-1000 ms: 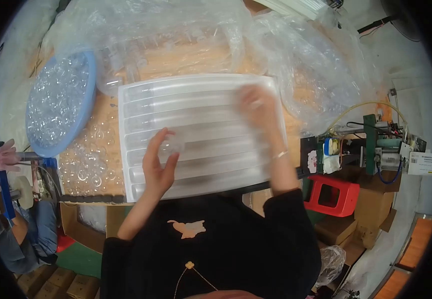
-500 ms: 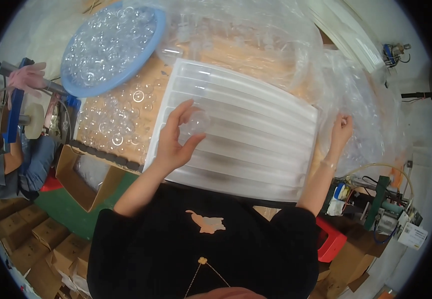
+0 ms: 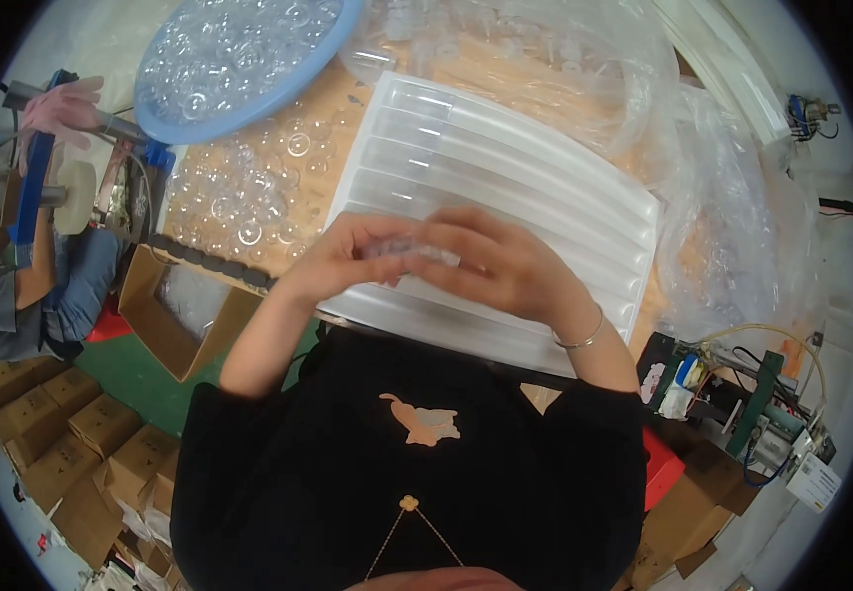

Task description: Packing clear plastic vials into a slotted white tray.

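Both hands have come together since the earlier frame, when the left hand lay on the tray's left part and the right hand reached out at its right edge; now they meet over the near middle of the tray. Between them sits a small clear plastic piece (image 3: 412,251), pinched by the fingertips of the left hand (image 3: 348,258) and the right hand (image 3: 500,266), so both hands are closed on it; its exact shape is too blurred to tell. A thin bracelet (image 3: 584,340) circles the right wrist.

Under the hands lies the white ribbed tray (image 3: 505,158), a long moulded plastic tray with parallel channels, resting at an angle on the wooden surface (image 3: 545,89) with its near edge at the surface's front edge, just before the person's black top. Left of the tray, many clear plastic domes (image 3: 239,197) are scattered over the left part of the surface. Beyond them, at the far left corner, a blue round basin (image 3: 239,108) holds more of the same clear pieces. Crumpled clear plastic sheeting (image 3: 732,217) covers the far side and the right edge of the surface.

Off the surface to the left, an open cardboard box (image 3: 165,320) stands on the green floor, with stacked closed cartons (image 3: 62,424) nearer the lower left. Another person in blue (image 3: 42,305) sits at the far left. To the lower right stands a small machine with wires (image 3: 742,394).
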`<state>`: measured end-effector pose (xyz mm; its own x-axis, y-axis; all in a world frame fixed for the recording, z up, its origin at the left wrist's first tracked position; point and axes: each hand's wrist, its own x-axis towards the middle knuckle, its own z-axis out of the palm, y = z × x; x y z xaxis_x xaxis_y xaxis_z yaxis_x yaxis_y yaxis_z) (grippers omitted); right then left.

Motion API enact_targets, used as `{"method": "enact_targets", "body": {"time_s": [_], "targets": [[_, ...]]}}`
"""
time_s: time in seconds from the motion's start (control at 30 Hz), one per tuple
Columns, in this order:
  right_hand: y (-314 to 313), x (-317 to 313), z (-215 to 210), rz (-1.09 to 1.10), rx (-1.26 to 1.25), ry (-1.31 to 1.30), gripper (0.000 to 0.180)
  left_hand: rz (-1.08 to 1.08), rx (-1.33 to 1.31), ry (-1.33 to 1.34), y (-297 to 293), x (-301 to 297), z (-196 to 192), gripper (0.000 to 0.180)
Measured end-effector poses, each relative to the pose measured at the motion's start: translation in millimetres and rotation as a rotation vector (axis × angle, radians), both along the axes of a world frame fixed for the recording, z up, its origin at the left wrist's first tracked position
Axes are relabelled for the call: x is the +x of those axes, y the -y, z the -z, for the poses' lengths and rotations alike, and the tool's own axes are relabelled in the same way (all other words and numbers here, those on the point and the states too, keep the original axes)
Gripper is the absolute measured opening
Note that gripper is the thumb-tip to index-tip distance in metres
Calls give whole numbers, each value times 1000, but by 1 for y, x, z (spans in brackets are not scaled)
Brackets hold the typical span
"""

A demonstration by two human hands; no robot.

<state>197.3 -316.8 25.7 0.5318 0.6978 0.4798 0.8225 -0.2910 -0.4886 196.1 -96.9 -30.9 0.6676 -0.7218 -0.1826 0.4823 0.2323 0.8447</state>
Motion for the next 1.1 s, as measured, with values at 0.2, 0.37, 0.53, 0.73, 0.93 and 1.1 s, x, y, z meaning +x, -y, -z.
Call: {"method": "enact_targets", "body": {"time_s": [0.2,0.37,0.53,0.73,0.93,1.1], "targets": [[-4,7,32,70,-290,-56,19,-212,219,408,9,-16,9,42],[-30,16,48,287,146,102,15,-473,495,984,13,-21,-7,45],[-51,52,50,405,-60,-224,8,-643,736,1071,-28,-8,8,44],[-43,176,86,956,-279,-114,46,-139,963,1399,-20,-18,14,47],[-51,189,91,1023,-472,-404,49,-403,984,1251,-35,-14,24,41],[-31,177,76,1057,-199,-250,42,-752,1439,1334,-56,19,50,21]]}}
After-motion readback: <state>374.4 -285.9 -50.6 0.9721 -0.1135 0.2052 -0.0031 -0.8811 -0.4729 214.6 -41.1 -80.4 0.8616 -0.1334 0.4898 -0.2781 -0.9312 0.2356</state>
